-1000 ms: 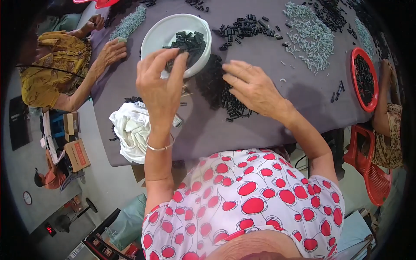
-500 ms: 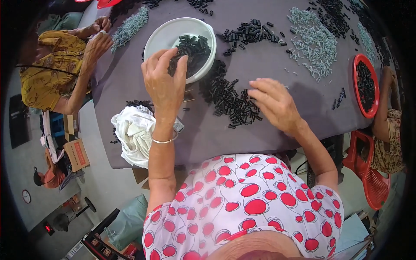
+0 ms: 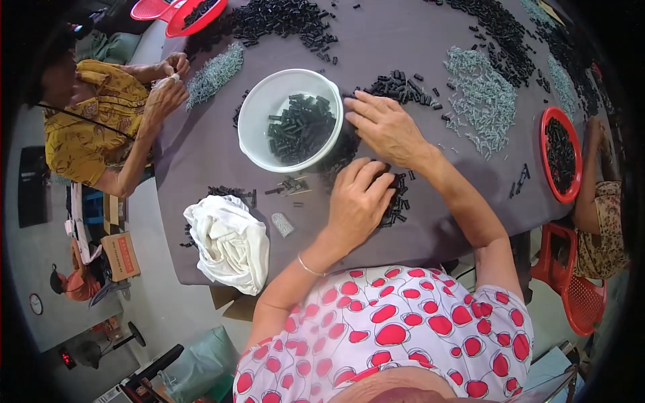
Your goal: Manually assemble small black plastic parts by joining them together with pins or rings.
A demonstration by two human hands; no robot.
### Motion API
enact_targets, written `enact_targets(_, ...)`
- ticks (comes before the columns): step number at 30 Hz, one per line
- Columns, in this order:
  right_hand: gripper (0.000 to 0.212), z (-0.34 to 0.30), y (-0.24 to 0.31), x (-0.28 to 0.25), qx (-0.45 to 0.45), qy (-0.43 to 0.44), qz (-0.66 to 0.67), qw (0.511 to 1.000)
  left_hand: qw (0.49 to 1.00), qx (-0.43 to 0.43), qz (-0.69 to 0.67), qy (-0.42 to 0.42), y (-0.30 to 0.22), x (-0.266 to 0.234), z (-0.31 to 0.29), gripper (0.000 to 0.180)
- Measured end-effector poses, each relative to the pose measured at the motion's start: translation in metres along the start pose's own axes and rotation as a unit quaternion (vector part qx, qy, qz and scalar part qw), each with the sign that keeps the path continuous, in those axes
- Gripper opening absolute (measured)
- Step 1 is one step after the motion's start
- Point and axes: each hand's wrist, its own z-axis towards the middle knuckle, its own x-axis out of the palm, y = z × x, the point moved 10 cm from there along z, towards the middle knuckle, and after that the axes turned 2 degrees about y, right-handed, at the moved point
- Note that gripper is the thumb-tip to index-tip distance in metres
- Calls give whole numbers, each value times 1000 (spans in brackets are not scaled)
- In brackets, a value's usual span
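My left hand (image 3: 363,198) rests on a pile of small black tube-shaped parts (image 3: 395,209), fingers bent and slightly apart, a bracelet on its wrist. Some of the pile is covered by this hand. Just beyond it, my right hand (image 3: 390,127) reaches leftward, palm down with fingers stretched out, close to the bowl's right side. I see nothing held in it. The white plastic bowl (image 3: 247,138) stands left of both hands, with many of the same black parts (image 3: 302,131) lying inside.
A crumpled white cloth (image 3: 232,245) lies at the near left edge, beside a small grey block (image 3: 282,225). Grey-green small parts (image 3: 480,101) are heaped at the right. A red basin (image 3: 561,191) stands at the right edge. Co-workers sit at left and right.
My left hand has left the space over the bowl and come down right onto the black pile. My right hand has moved left toward the bowl. The view has shifted too.
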Motion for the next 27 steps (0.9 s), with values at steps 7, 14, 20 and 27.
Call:
enact_targets(7,38,-43,14,-20,20,65,43,997,998,7,5,64,1,15,-10,23)
enact_targets(14,28,-82,16,-41,76,65,100,990,998,5,-9,57,-2,7,-16,20)
enact_targets(20,25,-97,3,-74,143,-1,126,982,999,-44,15,0,10,-14,-9,17)
enact_targets(27,21,-124,-19,-84,226,-69,135,962,997,-54,48,6,20,0,17,16)
